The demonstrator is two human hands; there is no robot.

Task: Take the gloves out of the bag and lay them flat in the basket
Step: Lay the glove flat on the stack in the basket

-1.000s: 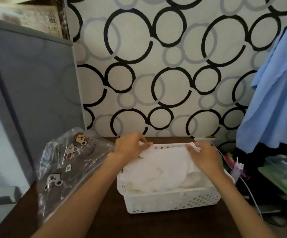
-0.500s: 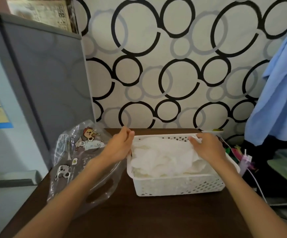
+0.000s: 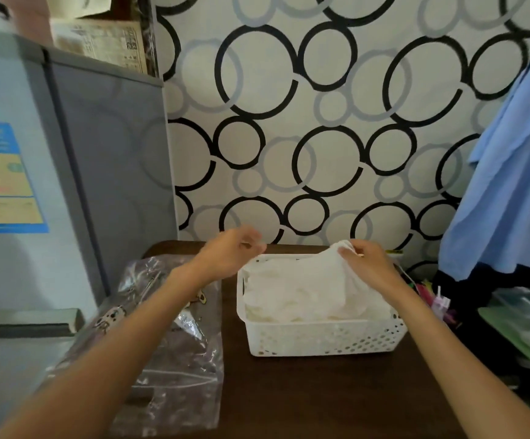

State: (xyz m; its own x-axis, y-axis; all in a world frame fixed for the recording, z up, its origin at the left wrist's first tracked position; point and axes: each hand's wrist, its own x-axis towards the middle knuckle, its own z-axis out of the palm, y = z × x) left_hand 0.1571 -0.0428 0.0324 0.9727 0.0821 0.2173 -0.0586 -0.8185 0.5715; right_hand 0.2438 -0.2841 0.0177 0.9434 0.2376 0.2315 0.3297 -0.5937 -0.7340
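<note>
We see the white perforated basket standing on the dark wooden counter, a little toward 4 o'clock of the picture's middle. The white gloves lie heaped inside it, filling it nearly to the rim, rumpled rather than smooth. Our right hand is at the basket's far right corner, about 1 o'clock from the basket's centre, with its fingers curled and pinching a raised corner of the topmost glove, lifting that fabric into a small peak above the rim. Our left hand hangs over the basket's far left corner, at roughly 11 o'clock from its centre; its fingers are loosely bent and we cannot see anything held in them, though blur softens the fingertips.

The clear plastic bag, printed with small cartoon animals, lies crumpled on the counter at 9 o'clock of the basket, just beside it and partly under our left forearm. At 9 o'clock of the bag stands a grey refrigerator. Blue cloth hangs at 3 o'clock, and circle-patterned wallpaper covers the wall at 12 o'clock.
</note>
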